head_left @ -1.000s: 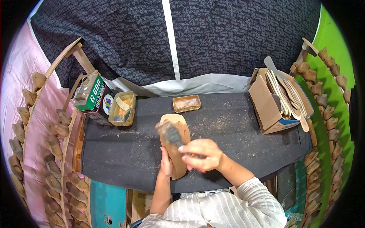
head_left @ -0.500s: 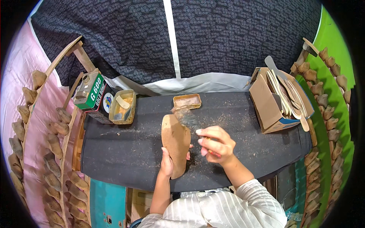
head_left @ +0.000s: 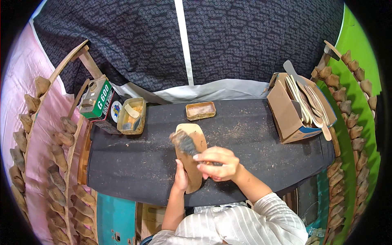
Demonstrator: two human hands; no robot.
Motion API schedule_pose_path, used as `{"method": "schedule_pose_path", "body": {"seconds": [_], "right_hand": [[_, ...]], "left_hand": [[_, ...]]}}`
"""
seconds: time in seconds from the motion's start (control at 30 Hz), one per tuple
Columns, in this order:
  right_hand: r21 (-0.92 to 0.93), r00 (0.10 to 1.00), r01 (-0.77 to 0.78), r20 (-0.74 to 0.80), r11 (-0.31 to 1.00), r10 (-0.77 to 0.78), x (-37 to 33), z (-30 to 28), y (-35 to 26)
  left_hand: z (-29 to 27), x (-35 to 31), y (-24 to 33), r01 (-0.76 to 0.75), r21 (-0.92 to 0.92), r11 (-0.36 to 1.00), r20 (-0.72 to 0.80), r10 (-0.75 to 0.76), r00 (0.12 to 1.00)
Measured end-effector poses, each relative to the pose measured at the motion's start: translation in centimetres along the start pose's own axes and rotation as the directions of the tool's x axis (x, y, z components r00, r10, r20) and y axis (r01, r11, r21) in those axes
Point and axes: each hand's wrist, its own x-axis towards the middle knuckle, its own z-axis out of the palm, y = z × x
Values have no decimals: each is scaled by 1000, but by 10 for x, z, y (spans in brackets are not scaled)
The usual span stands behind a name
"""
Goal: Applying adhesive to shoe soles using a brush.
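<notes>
My left hand [head_left: 181, 175] grips the lower part of a brown, sole-shaped insole board [head_left: 193, 173] along its edge, the thumb on its left side. The board stands tilted over the table with its wider end away from me. In my right hand [head_left: 219, 162] is a brush [head_left: 184, 143] with a dark, worn, clotted head, blurred by motion. Its head is in front of the board's upper half; whether it touches the surface I cannot tell. The fingers hide most of the brush's handle.
On the dark cloth-covered table [head_left: 134, 163] lie crumbs. A shallow tray [head_left: 200, 110] sits beyond the board. A green and black tin [head_left: 99, 100] and a plastic tub [head_left: 140, 127] stand at left, a cardboard box [head_left: 281, 114] of insoles at right. Racks of shoe lasts [head_left: 57, 173] flank both sides.
My right hand has moved the brush left and toward me, from the board's upper right edge to across its upper half. The left hand and the board have shifted only slightly.
</notes>
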Motion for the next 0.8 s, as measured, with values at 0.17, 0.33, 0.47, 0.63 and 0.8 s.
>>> {"method": "schedule_pose_path", "body": {"seconds": [0.17, 0.33, 0.47, 0.63, 0.8], "right_hand": [[-119, 995, -65, -86, 991, 54, 11, -6, 3], [75, 997, -78, -20, 994, 80, 6, -2, -1], [-22, 979, -146, -147, 989, 141, 5, -4, 4], [40, 999, -45, -7, 998, 45, 4, 6, -2], [-54, 982, -141, -136, 988, 133, 10, 4, 4]], "left_hand": [[1, 0, 7, -19, -6, 1000, 76, 20, 997], [-9, 0, -3, 0, -15, 1000, -16, -1, 1000], [1, 2, 4, -31, -16, 999, 109, 32, 994], [-7, 0, 0, 22, -155, 988, 158, 3, 987], [4, 2, 9, -68, 21, 997, 168, 63, 984]]}}
